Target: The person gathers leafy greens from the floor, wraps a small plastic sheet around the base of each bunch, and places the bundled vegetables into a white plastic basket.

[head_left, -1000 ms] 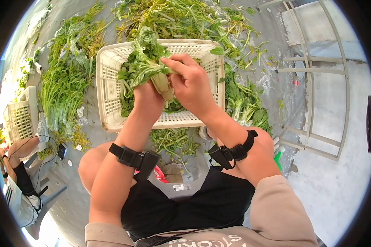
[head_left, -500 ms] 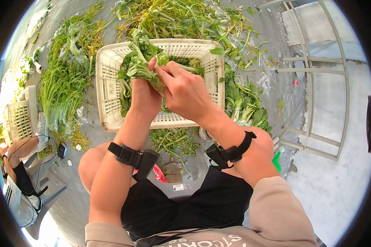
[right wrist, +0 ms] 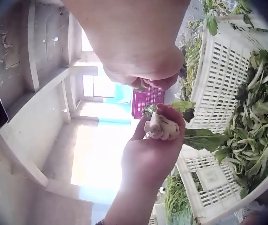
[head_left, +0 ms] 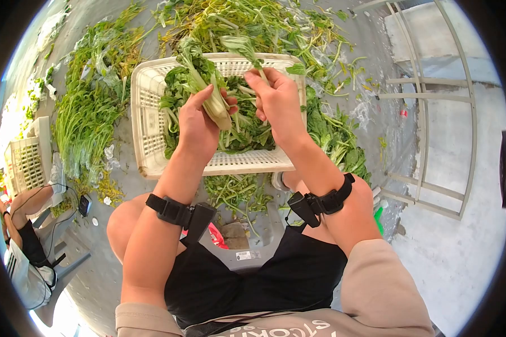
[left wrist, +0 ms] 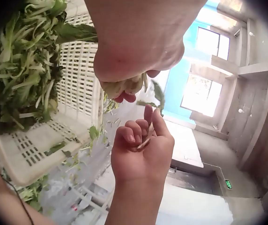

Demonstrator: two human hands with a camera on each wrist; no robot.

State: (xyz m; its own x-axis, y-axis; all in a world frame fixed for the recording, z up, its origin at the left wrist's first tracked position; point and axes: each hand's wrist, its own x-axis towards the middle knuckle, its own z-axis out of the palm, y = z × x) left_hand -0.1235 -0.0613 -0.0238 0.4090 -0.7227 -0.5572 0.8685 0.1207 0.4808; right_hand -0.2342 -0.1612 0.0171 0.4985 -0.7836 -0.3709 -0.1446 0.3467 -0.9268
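Over a white plastic crate [head_left: 230,169], my left hand [head_left: 198,126] grips a head of leafy greens [head_left: 215,106], its pale cut base toward me and its leaves pointing away. The right wrist view shows that stem base [right wrist: 161,127] between the left hand's fingers and thumb. To the right, my right hand [head_left: 281,106] pinches a single leaf [head_left: 240,46] by its thin stalk, apart from the head. The leaf [left wrist: 159,93] also shows above the fingertips in the left wrist view. Loose greens [head_left: 253,135] fill much of the crate below both hands.
Heaps of greens and yellowed trimmings [head_left: 219,25] lie on the grey floor beyond the crate, with more greens [head_left: 343,146] at its right. A metal frame [head_left: 421,95] stands at the right. Another person [head_left: 31,253] sits at the far left beside a second crate [head_left: 27,163].
The hands were together at the head of greens; the right hand has since moved away to the right with one leaf. The left hand still holds the head.
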